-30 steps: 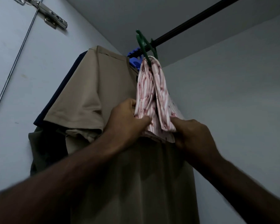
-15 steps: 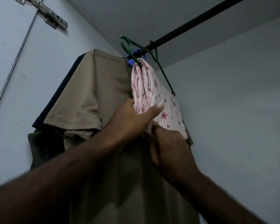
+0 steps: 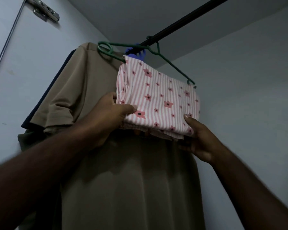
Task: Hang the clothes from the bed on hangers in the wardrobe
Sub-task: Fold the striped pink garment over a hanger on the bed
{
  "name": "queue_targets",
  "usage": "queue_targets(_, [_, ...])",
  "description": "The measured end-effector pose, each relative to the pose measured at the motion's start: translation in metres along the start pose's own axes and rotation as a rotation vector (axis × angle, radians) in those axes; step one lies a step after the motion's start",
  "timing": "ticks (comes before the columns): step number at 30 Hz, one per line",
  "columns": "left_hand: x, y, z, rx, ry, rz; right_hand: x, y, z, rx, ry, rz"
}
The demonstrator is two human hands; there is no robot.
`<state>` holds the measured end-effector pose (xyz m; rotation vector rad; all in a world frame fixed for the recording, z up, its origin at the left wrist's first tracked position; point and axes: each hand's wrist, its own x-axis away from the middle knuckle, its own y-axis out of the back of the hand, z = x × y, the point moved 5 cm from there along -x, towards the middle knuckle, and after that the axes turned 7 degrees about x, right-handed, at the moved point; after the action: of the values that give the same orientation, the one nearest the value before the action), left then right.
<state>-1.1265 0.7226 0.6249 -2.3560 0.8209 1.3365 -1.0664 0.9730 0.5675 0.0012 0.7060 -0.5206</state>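
Squaring up a pink flowered cloth (image 3: 160, 100) on the green hanger (image 3: 166, 58) hooked over the wardrobe rail (image 3: 181, 22), I pinch its bottom corners with my left hand (image 3: 111, 112) and right hand (image 3: 201, 140), beside a brown shirt (image 3: 76, 90). Next, probably, an even release.

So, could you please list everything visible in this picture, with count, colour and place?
rail: one, black, across the top
green hanger: one, green, hooked on the rail
blue hanger: one, blue, behind the green hanger, mostly hidden
pink cloth: one, pink-white stripes with flowers, folded over the green hanger
tan shirt: one, tan, behind the pink cloth
navy garment: one, navy, behind the tan shirt, only an edge shows
olive garment: one, dark green, lower left
hinge: one, metal, upper left
left hand: one, grips the pink cloth's lower left corner
right hand: one, grips its lower right corner
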Motion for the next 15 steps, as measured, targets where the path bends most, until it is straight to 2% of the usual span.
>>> queue_targets(3, [0.004, 0.007, -0.001, -0.066, -0.127, 0.014, 0.000, 0.000, 0.000, -0.154, 0.067, 0.016])
queue_targets(7, [0.016, 0.004, -0.004, -0.296, -0.292, 0.106, 0.004, 0.003, -0.006, -0.246, 0.116, 0.002])
queue_targets(11, [0.024, -0.002, -0.001, -0.324, -0.244, 0.110, 0.004, -0.003, -0.016, -0.397, 0.122, 0.057])
queue_targets(15, [0.024, 0.001, 0.003, -0.300, -0.223, 0.064, 0.009, -0.020, -0.019, -0.444, 0.156, 0.137])
